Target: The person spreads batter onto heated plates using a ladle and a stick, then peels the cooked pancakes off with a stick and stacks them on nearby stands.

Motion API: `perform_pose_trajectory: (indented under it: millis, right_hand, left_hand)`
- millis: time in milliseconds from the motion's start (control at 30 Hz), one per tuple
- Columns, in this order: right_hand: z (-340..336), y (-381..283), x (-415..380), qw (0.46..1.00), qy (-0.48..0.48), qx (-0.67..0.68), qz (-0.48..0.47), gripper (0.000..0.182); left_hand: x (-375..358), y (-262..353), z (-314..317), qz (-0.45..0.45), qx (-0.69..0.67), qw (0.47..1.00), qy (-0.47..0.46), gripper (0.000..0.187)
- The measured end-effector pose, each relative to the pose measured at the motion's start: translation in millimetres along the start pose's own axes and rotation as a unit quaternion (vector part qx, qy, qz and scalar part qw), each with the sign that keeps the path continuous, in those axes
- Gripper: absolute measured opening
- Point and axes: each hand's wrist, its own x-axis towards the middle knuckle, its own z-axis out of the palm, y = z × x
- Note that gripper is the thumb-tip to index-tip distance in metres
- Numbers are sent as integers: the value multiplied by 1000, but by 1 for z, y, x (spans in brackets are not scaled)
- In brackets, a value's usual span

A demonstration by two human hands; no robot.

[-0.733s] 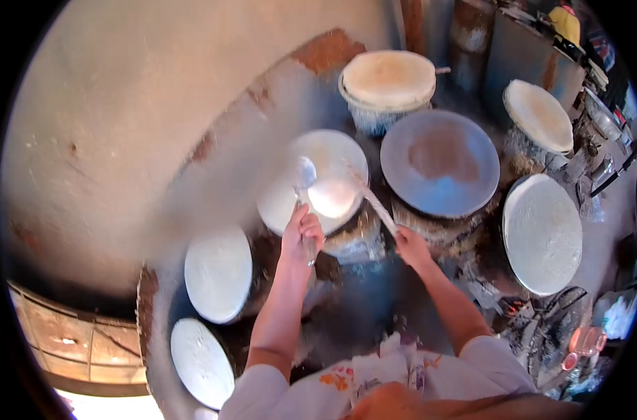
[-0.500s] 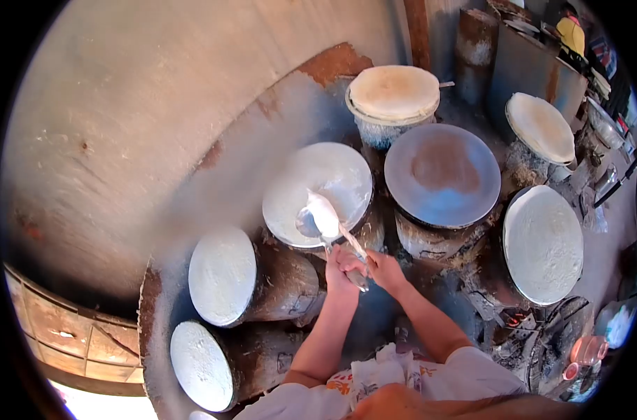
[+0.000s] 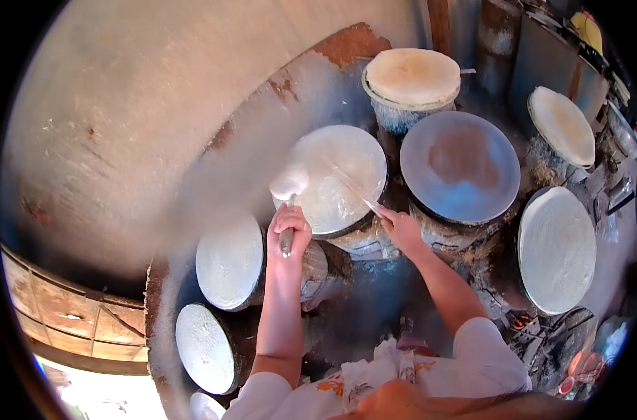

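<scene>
My left hand [image 3: 290, 225] is closed round the handle of a ladle [image 3: 290, 182]. White batter fills its bowl, which overlaps the left rim of a round griddle [image 3: 353, 150] coated in a thin white layer. A thin, pale stick-like spreader [image 3: 360, 192] is gripped near its end by my right hand [image 3: 404, 232], at the griddle's front right. The spreader's far end lies over the coated surface and is partly blurred. To the right of it stands a dark griddle [image 3: 458, 168] with a brown patch in the middle.
Flatbreads lie on a stand [image 3: 413, 78] at the back and another stand [image 3: 561, 126] at right. White-coated griddles stand at right [image 3: 556, 250], left [image 3: 229, 262] and lower left [image 3: 205, 348]. Embers [image 3: 521, 322] glow at lower right. Steam drifts before the curved wall [image 3: 136, 126].
My hands have moved apart. The ladle has gone left, away from the griddle's middle. The spreader has left the ladle and now reaches over the griddle, whose coating looks more even.
</scene>
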Motion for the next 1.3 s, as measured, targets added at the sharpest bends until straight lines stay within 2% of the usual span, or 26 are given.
perform_pose_trajectory:
  millis: [33,67,100,133,167,233,300,333,367,433,500,567,633,700,733,767,800,833,900,933,967,1033,1067,1167,1233,1300]
  right_hand:
    - [1,-6,-24,999,-41,-26,0,32]
    - [-10,-21,-45,996,-72,-55,3,31]
    - [-19,-30,-69,996,-79,-27,9,31]
    - [-29,-39,-94,996,-85,2,16,32]
    - [-39,-40,-121,993,-70,93,25,34]
    - [-73,-17,-146,976,89,174,100,32]
    - [-119,13,-161,929,213,213,215,35]
    - [-149,26,-162,893,265,233,280,37]
    - [-177,26,-163,838,310,291,344,39]
    - [-197,62,-177,815,372,255,365,41]
    - [-189,92,-177,786,441,259,346,42]
    - [-176,115,-179,746,447,367,330,40]
    - [-169,109,-156,744,468,336,338,40]
    - [-149,95,-135,690,506,387,344,42]
    - [-117,121,-129,699,530,334,344,43]
    - [-181,60,-121,741,452,288,404,44]
    - [-162,80,-110,749,487,242,378,44]
    - [-146,102,-104,756,520,189,349,44]
    - [-157,100,-123,801,505,13,321,42]
    - [-164,94,-124,807,467,73,353,41]
    - [-169,90,-120,808,429,131,381,40]
    - [-170,90,-100,840,418,-19,346,31]
    - [-174,99,-81,842,408,-38,352,30]
    - [-199,127,-73,852,357,-129,361,35]
    - [-199,115,-99,850,360,-161,348,34]
    - [-185,94,-101,856,345,-157,352,35]
  left_hand:
    - [-1,-11,1,3,22,1000,9,38]
    - [-7,-9,-10,-15,148,989,-21,31]
    - [-13,-7,-25,-36,270,960,-59,25]
    - [-29,-58,-21,125,446,886,-21,16]
    - [-35,-75,-21,111,530,839,-52,35]
    - [-31,-98,-9,-27,515,853,-82,34]
    - [3,-121,-8,-247,323,908,-100,15]
    - [24,-135,-8,-362,230,899,-87,36]
    - [46,-153,-17,-382,171,907,-47,36]
    - [85,-187,-40,-412,57,909,32,39]
    - [132,-203,-85,-431,94,894,77,37]
    - [171,-210,-132,-471,129,867,100,35]
    - [203,-216,-161,-452,159,862,165,33]
    - [215,-215,-173,-398,263,863,170,22]
    - [224,-217,-181,-383,307,854,172,18]
    - [232,-217,-186,-369,352,843,174,14]
    - [246,-214,-191,-363,373,834,183,2]
    - [258,-218,-194,-354,417,820,168,5]
    - [270,-222,-189,-331,505,785,142,13]
    - [276,-224,-182,-322,536,767,143,27]
    - [285,-222,-176,-306,592,735,127,31]
    - [298,-216,-177,-269,673,683,90,39]
    - [308,-211,-178,-261,711,649,74,51]
    - [323,-208,-183,-197,782,587,69,57]
    - [327,-186,-173,-194,817,542,47,59]
    - [328,-171,-167,-181,830,528,27,60]
